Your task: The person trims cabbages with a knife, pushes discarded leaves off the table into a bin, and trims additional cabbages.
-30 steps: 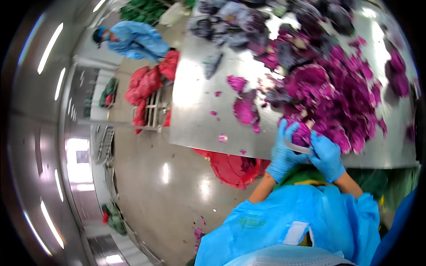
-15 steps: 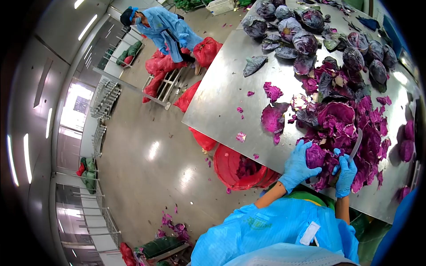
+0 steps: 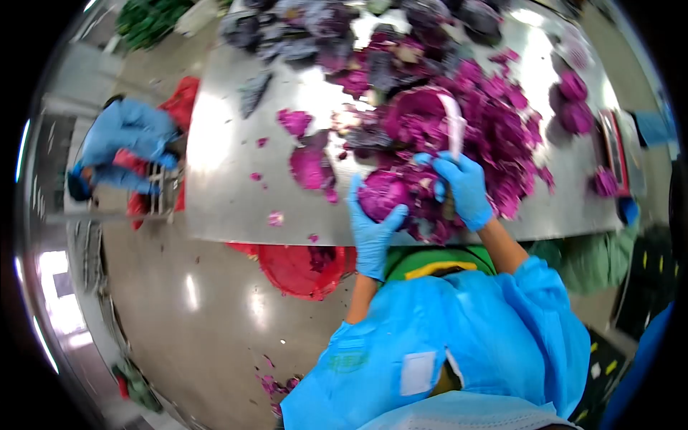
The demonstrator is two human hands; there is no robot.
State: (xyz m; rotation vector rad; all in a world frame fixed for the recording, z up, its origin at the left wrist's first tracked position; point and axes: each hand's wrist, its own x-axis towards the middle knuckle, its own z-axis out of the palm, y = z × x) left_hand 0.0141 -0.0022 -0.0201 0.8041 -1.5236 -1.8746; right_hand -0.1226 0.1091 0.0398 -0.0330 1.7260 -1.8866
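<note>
My left hand (image 3: 374, 240), in a blue glove, is curved around a peeled purple cabbage (image 3: 382, 195) near the table's front edge. Fingers and thumb press on its left and lower sides. Gripped in my right hand (image 3: 466, 192), also gloved in blue, is a knife (image 3: 454, 125) with its blurred blade pointing up and away from me. That hand is just right of the cabbage, over loose purple leaves (image 3: 502, 147). Behind the cabbage lies a large hollow cupped leaf (image 3: 416, 118).
Whole dark cabbages (image 3: 315, 25) crowd the far side of the metal table (image 3: 229, 193). Peeled cabbages (image 3: 575, 115) sit at the right. A red bin (image 3: 297, 276) stands below the front edge. A co-worker (image 3: 129, 140) bends over red sacks at the left.
My view has turned to the right, so the table now appears squarer to me. Both hands keep hold of the cabbage and the knife. The co-worker now bends lower.
</note>
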